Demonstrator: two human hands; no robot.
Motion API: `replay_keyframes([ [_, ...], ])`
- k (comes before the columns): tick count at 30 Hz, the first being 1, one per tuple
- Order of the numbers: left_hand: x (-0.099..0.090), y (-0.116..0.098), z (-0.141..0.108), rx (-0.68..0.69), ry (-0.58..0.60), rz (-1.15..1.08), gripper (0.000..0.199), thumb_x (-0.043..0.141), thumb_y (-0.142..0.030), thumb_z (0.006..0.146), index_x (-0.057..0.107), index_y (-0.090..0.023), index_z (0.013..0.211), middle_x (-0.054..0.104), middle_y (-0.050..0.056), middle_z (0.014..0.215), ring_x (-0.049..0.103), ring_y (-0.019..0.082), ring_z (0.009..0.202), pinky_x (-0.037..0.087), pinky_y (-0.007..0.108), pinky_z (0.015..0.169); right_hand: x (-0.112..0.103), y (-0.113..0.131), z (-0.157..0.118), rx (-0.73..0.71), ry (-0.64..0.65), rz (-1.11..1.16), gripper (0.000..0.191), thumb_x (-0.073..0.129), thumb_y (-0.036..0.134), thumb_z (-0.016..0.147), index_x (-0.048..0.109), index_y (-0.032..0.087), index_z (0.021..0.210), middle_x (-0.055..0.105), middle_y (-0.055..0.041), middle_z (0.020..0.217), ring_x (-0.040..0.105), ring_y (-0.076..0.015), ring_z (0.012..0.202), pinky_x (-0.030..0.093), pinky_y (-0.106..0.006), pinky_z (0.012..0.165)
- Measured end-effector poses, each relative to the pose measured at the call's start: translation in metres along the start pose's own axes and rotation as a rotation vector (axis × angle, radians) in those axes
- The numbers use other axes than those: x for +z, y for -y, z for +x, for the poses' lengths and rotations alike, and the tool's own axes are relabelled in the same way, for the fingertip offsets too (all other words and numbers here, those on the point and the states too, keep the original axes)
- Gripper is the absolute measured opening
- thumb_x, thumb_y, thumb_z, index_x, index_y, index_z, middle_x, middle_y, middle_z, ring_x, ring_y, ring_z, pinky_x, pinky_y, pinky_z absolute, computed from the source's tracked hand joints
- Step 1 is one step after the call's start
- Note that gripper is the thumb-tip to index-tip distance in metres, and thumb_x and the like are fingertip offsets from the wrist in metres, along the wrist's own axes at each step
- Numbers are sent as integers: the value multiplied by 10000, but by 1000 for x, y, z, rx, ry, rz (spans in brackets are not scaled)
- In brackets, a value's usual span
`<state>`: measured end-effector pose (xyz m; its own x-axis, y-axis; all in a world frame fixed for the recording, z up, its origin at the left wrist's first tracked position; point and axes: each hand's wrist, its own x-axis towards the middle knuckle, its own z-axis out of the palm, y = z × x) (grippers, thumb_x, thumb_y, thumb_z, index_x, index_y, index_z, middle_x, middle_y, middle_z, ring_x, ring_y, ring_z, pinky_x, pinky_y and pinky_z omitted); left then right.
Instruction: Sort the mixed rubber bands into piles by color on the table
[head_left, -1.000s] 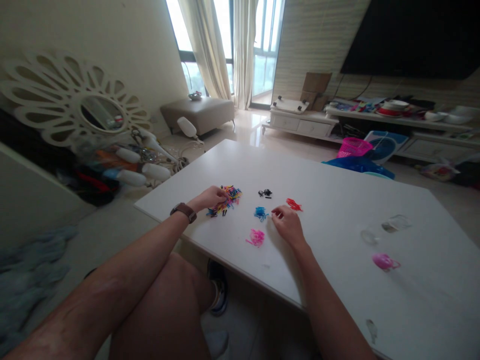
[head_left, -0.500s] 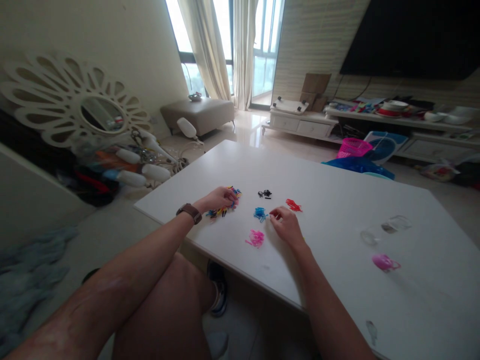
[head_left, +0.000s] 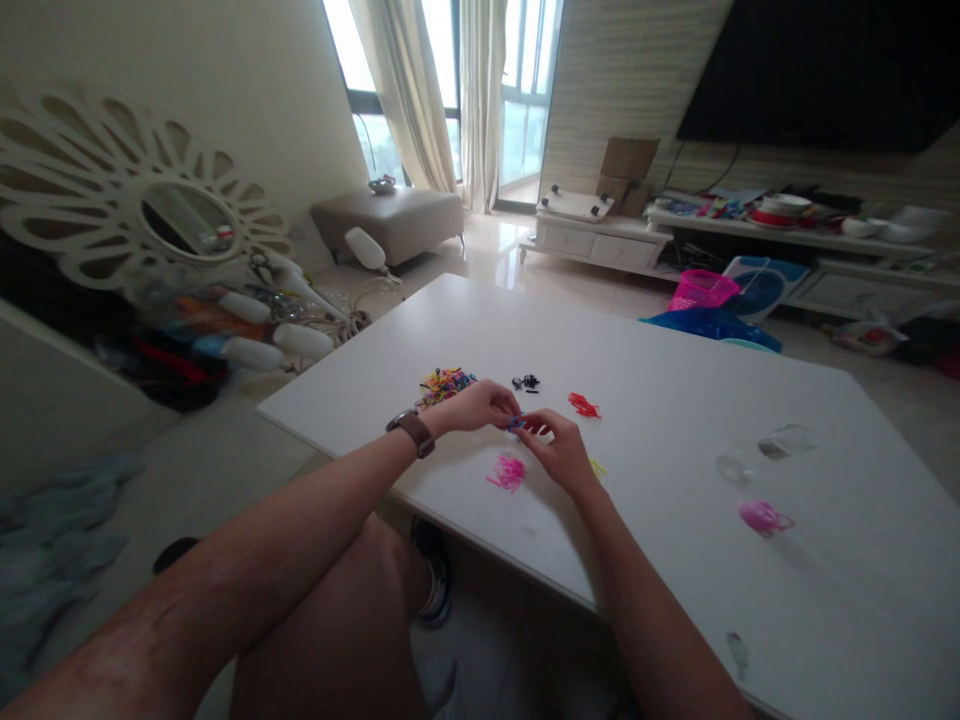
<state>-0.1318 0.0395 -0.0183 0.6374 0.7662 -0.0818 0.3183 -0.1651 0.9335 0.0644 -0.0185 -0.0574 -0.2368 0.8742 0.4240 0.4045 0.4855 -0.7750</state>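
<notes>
Over the white table [head_left: 660, 400], my two hands meet at the small blue rubber bands [head_left: 516, 424], which their fingers partly hide. My left hand [head_left: 487, 405], with a brown-strapped watch at its wrist, is closed in a pinch with blue showing at its fingertips. From the other side my right hand [head_left: 561, 448] reaches in, thumb and fingers drawn together; what lies in them is too small to make out. A mixed-colour heap of bands [head_left: 444, 386] lies behind the left hand. Pink bands [head_left: 507, 473] are nearer me, black bands [head_left: 527, 383] and red bands [head_left: 583, 405] farther off.
Yellow bands [head_left: 598, 468] show partly behind my right wrist. To the right lie a clear container [head_left: 787, 441], a pink cup-like item [head_left: 763, 517] and a small clear piece [head_left: 736, 655]. The table's front edge [head_left: 480, 530] runs above my legs.
My left hand has moved right, from the mixed heap to the blue bands. My right hand has shifted slightly left, and the fingertips of both hands now come together.
</notes>
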Motion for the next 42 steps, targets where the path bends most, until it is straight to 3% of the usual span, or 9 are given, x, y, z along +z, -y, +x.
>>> replay_keyframes([
  [8,9,-9,10,33,-5,-67,219,735,-171,685,703,-95,888,734,85,759,684,170,716,519,247,658,0,-6,0,33,-63,82,140,691,278,821,731,202,932,709,-39,815,650,-169,703,521,-301,685],
  [14,10,-11,14,18,-105,-69,197,749,-197,701,719,-96,868,725,78,763,666,153,703,517,243,650,-3,-7,1,156,-141,158,154,674,331,821,718,191,870,739,-50,787,693,-201,727,543,-317,700],
  [18,6,-10,18,-55,-260,-36,168,749,-191,715,716,-93,848,705,68,711,625,122,621,491,222,583,-7,-12,3,184,-186,21,92,666,281,788,683,192,770,708,-30,709,664,-187,650,525,-302,653],
  [23,-4,-3,20,-101,-443,41,115,752,-180,715,707,-97,781,669,51,636,579,97,558,443,195,526,-3,-19,2,142,-35,-184,71,621,213,794,678,201,754,693,-18,712,627,-170,659,477,-284,663],
  [29,-4,10,27,-151,-479,35,73,732,-159,719,686,-103,725,656,49,574,609,121,533,435,199,497,7,-16,2,95,55,-372,92,615,232,848,699,195,842,667,-47,814,600,-179,744,452,-292,735],
  [34,2,16,35,-161,-478,5,21,702,-105,712,706,-93,729,687,64,625,619,120,572,464,208,546,0,-10,-1,30,-31,-447,134,599,264,877,679,181,946,645,-71,886,592,-208,829,450,-314,779],
  [42,14,20,56,-174,-557,-21,228,752,-188,673,701,-96,875,725,90,827,635,135,694,467,220,615,-6,-10,-1,46,-96,-358,89,591,243,865,663,192,854,624,-46,819,579,-192,775,442,-315,766],
])
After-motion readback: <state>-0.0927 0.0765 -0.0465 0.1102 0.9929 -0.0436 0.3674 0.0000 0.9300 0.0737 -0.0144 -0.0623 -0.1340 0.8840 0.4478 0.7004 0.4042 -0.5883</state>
